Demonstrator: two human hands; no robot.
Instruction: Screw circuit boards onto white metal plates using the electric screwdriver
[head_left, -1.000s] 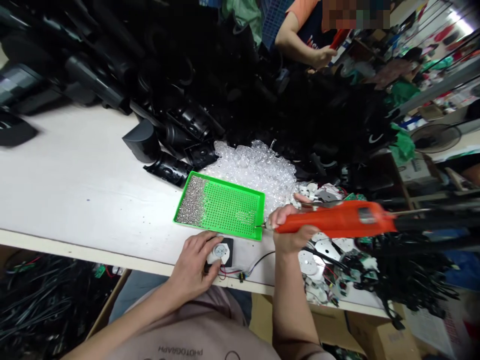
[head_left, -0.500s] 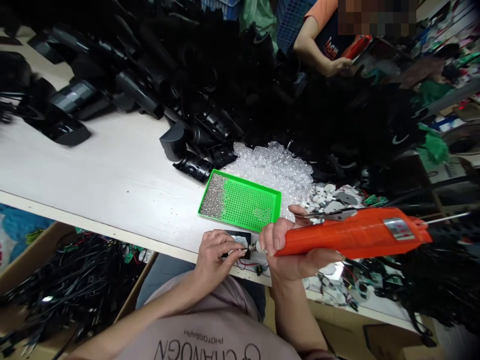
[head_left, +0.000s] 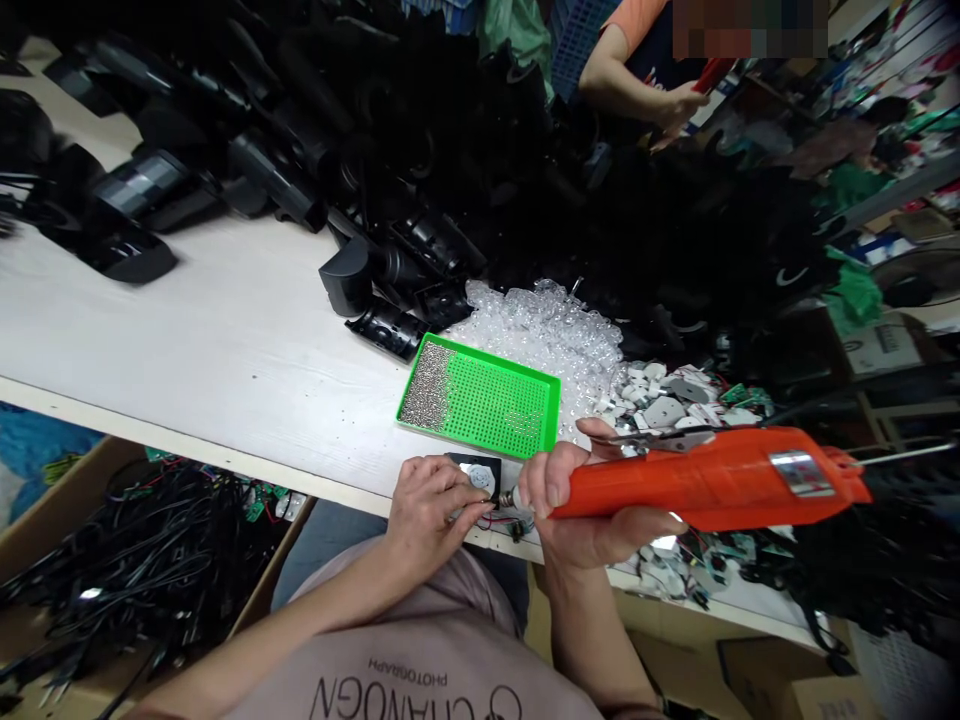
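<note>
I watch a right hand (head_left: 581, 500) wrapped closed around an orange plastic electric screwdriver (head_left: 712, 488), its steel bit just beside a round metal disc (head_left: 480, 478) on a black plate (head_left: 459, 461), which a left hand (head_left: 431, 515) pinches, fingers partly hiding it. Thin wires (head_left: 499, 522) below are hard to make out. A green perforated tray (head_left: 556, 405) of tiny screws (head_left: 426, 385) sits on the white table (head_left: 187, 320).

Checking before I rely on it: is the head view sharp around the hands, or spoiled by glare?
Head view: the orange electric screwdriver and left hand look sharp; the wide lens bows the white table's edge; glare brightens the tabletop by the green plastic tray; the black plastic parts fall into shadow.
</note>
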